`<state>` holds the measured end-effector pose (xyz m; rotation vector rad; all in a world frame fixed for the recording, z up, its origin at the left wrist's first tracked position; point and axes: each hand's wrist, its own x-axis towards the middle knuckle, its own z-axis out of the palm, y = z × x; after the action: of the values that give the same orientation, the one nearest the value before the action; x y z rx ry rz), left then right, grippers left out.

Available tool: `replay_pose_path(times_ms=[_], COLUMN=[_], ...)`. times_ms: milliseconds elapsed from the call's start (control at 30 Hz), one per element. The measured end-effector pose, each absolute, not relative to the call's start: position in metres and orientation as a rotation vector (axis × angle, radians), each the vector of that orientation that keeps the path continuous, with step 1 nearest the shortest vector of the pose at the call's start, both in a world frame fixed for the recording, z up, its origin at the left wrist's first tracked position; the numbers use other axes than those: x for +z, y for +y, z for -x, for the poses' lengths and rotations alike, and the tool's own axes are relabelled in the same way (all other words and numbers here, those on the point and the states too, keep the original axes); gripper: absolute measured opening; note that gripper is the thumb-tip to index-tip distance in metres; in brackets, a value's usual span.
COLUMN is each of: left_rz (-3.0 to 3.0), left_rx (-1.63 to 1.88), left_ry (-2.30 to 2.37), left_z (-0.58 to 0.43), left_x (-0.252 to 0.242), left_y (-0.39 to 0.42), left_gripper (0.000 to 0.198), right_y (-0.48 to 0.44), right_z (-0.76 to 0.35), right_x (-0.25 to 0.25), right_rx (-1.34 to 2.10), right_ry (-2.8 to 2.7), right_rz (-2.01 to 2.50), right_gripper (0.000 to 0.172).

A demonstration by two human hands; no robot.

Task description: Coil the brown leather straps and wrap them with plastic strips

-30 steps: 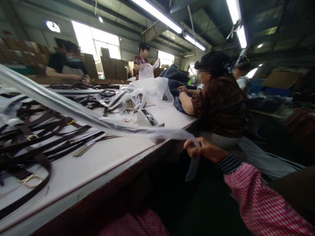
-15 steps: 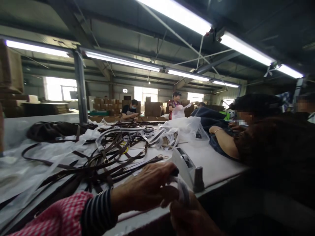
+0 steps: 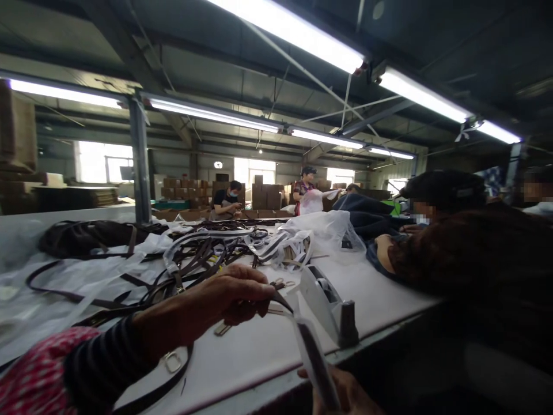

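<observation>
My left hand [image 3: 244,294] is closed on the end of a dark strap [image 3: 283,301], pinched between thumb and fingers above the table. From there the strap runs down into a clear plastic sleeve [image 3: 307,346]. Low in the view, my right hand [image 3: 345,389] is wrapped round the lower part of that sleeve; some of its fingers are hidden. Just beyond the sleeve stands a grey tape dispenser [image 3: 322,294] near the table edge. Below my left forearm lies another dark strap with a metal buckle [image 3: 173,362].
A tangled heap of dark straps [image 3: 194,253] and clear plastic [image 3: 103,271] covers the table's left and back. A translucent bag [image 3: 332,227] lies farther back. At right, a co-worker [image 3: 458,248] leans over the table. Two more people stand farther off, before stacked cartons [image 3: 265,196].
My hands have drawn apart: the left moved left and up with the strap's end, while the right dropped lower with the sleeve. More strap and sleeve now shows between them.
</observation>
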<state>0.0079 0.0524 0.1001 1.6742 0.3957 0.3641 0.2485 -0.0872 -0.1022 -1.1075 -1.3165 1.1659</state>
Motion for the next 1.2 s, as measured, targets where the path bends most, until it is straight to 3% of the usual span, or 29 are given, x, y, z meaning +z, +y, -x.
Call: replay_pose_path(times_ms=[133,367,533,733,900,1200], left_rz=[-1.735,-1.929,-2.034,-1.989,-1.989,-1.719], left_rx=[0.275,0.144,0.133,0.167,0.029,0.124], left_ry=[0.416,0.414,0.413,0.493,0.362,0.213], left_z=[-0.002,-0.023,-0.034,-0.037,-0.036,-0.027], left_x=[0.12,0.149,0.147,0.131,0.115,0.088], left_y=[0.054,0.051,0.057,0.058,0.058,0.029], left_gripper=[0.03,0.035,0.041,0.063,0.043,0.03], right_y=[-0.084,-0.078,-0.098,-0.103,-0.095,-0.077], right_z=[-0.252,-0.246,-0.251,-0.27,-0.287,-0.297], right_x=[-0.082,-0.039,-0.014,0.002,0.01,0.002], right_rx=[1.274,1.209,0.893,0.277,-0.114,-0.237], right_ry=[-1.279,-1.277,-1.143,-1.311,-1.534,-1.63], right_rz=[0.754,0.679,0.965,1.226,1.15,1.116], right_gripper=[0.075,0.049,0.053,0.037,0.024,0.026])
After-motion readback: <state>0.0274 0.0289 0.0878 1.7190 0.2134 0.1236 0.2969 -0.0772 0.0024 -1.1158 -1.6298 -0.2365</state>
